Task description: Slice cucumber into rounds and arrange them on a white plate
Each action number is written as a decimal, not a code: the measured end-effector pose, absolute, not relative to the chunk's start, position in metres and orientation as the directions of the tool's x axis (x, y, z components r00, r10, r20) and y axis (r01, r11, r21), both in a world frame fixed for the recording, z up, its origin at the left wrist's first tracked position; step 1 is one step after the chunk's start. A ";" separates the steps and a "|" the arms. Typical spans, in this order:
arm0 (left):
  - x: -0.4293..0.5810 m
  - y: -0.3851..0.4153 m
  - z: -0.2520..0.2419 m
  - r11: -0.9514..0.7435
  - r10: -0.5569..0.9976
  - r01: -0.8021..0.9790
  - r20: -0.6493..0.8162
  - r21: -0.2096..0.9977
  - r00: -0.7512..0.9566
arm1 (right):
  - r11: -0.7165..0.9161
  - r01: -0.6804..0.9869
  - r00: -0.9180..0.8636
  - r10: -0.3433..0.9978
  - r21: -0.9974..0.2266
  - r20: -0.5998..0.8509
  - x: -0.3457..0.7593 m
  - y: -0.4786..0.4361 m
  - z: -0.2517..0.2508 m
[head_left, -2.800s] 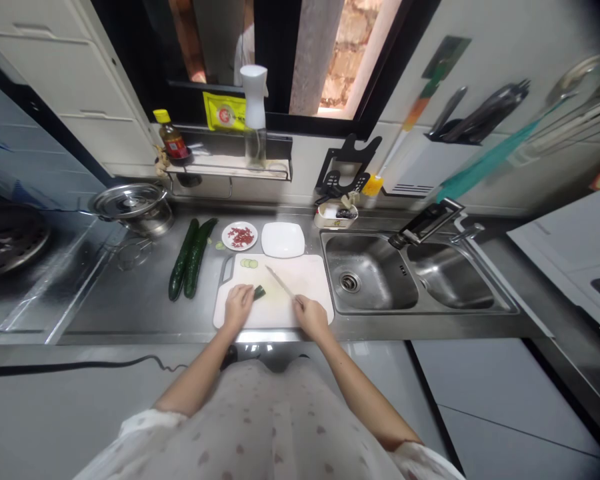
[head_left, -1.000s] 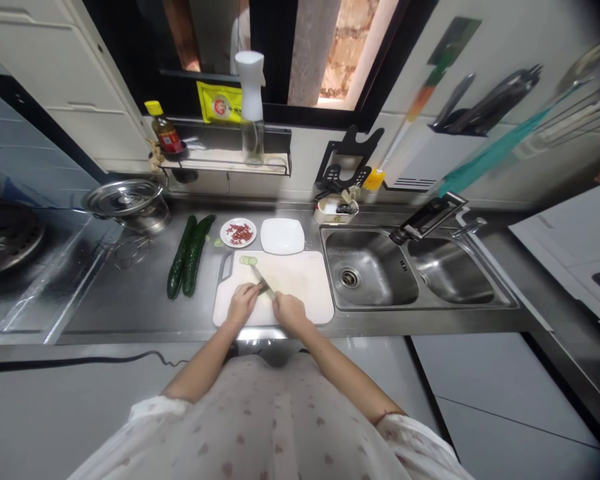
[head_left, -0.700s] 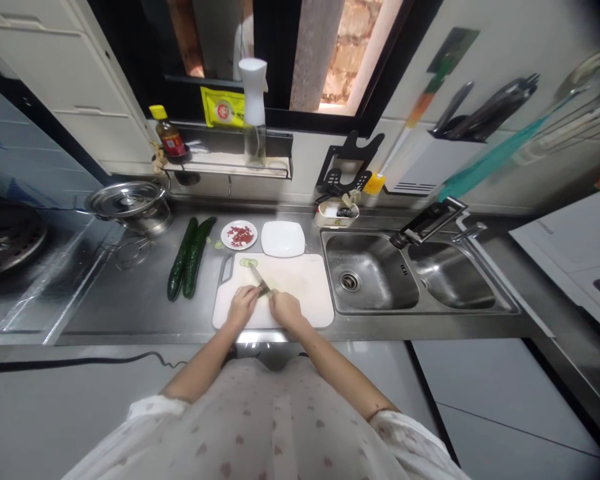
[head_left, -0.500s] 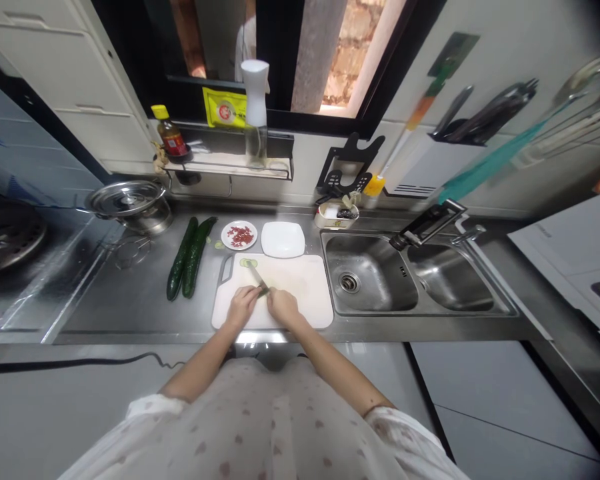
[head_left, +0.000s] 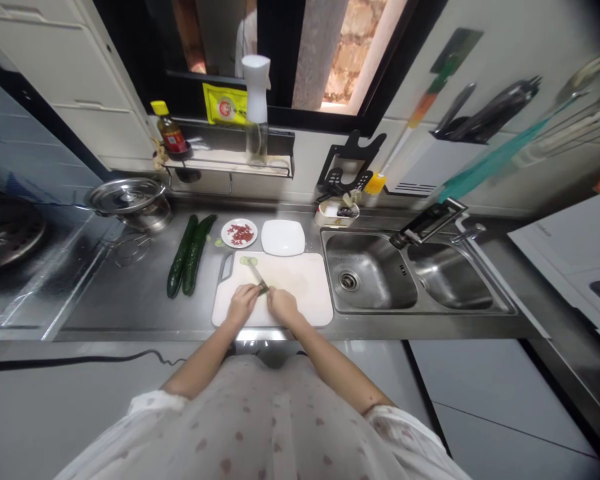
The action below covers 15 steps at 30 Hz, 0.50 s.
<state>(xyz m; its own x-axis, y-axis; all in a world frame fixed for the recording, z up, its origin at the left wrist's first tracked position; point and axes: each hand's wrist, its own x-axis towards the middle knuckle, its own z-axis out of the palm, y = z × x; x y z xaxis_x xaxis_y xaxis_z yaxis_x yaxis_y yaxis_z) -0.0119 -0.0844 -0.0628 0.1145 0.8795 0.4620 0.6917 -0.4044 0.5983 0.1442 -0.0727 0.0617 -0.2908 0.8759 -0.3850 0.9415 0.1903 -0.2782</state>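
Observation:
My right hand [head_left: 283,305] is closed around the handle of a small knife [head_left: 257,273], whose blade points away from me to the upper left. My left hand [head_left: 243,304] pinches a small dark green cucumber piece [head_left: 263,291] beside the blade; the fingers hide most of it. Both hands are over a white cutting board [head_left: 305,287] with a grey handle. Thin cucumber slices [head_left: 248,261] lie on the board by the knife tip. Two whole cucumbers [head_left: 194,257] rest side by side on the counter to the left.
Behind the board stand a plate [head_left: 225,238] of chopped red bits and a white dish [head_left: 283,238]. Small green scraps [head_left: 219,243] lie near the plate. A lidded steel pot [head_left: 145,207] is at the left, a double sink [head_left: 370,273] at the right.
The hands and knife hold nearly the same pose over the board. The whole view has shifted very slightly; nothing else has visibly moved.

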 end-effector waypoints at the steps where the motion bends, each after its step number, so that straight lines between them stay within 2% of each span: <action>1: -0.012 -0.084 -0.062 -0.405 0.880 0.691 0.462 0.599 0.115 | 0.192 0.944 -0.288 0.875 -0.267 -0.388 0.147 -0.076 0.062; 10: -0.012 -0.085 -0.059 -0.387 0.892 0.691 0.439 0.610 0.112 | 0.185 0.963 -0.260 0.821 -0.195 -0.508 0.169 -0.102 0.069; 15: -0.012 -0.085 -0.058 -0.389 0.891 0.690 0.439 0.611 0.114 | 0.198 0.959 -0.274 0.831 -0.202 -0.484 0.166 -0.096 0.073</action>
<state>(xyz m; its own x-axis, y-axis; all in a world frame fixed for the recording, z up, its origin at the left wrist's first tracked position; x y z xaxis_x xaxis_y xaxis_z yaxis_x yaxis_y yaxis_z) -0.0116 -0.0846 -0.0578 0.1142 0.8913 0.4388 0.6897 -0.3891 0.6108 0.1655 -0.0964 0.0729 -0.2737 0.8312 -0.4840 0.9591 0.1981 -0.2022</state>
